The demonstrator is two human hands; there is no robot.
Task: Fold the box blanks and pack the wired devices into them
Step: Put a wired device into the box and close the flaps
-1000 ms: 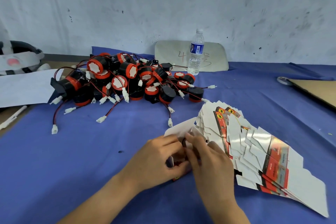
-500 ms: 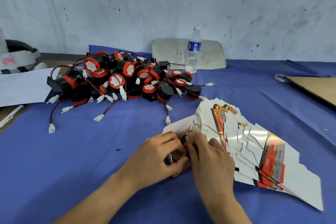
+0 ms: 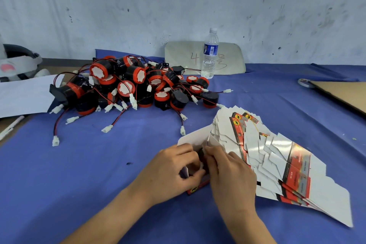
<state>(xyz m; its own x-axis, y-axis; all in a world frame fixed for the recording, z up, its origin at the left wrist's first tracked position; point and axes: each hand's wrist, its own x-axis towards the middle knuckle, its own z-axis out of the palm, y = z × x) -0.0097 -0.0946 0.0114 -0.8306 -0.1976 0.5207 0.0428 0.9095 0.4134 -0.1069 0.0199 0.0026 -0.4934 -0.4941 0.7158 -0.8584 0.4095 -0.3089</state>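
Both hands met over 1 box (image 3: pixel 195 189) on the blue surface (image 3: pixel 99 164), just left of the fanned blank stack (image 3: pixel 277 162). Left hand (image 3: pixel 174 170) curled round the box's near-left side, thumb pressing in at the opening. Right hand (image 3: pixel 229 172) lay over the box's right side, fingertips (image 3: pixel 208 149) bent down into the top, apparently pinching a flap or pushing a dark device (image 3: pixel 201 152) inside; the hands hid which. Only a red printed corner of the box showed below the left hand, and a white flap (image 3: pixel 193 136) stood up behind the fingers.

Device pile (image 3: pixel 134 87) sat beyond the stack and to its left, well apart from the hands, leads and white plugs trailing toward the stack. Bottle (image 3: pixel 210 53) stood behind the pile, near the wall.

Judged step: seating 1 device and closing the top.

Risks from here:
- A lead or plug caught under the flap, so the tuck would not seat or the card would crease.
- Thumb pressure on thin card could buckle the side.
- The right wrist lay touching the stack; a sweep could scatter the blanks.
- Tangled leads in the pile could drag several devices at the next pick.
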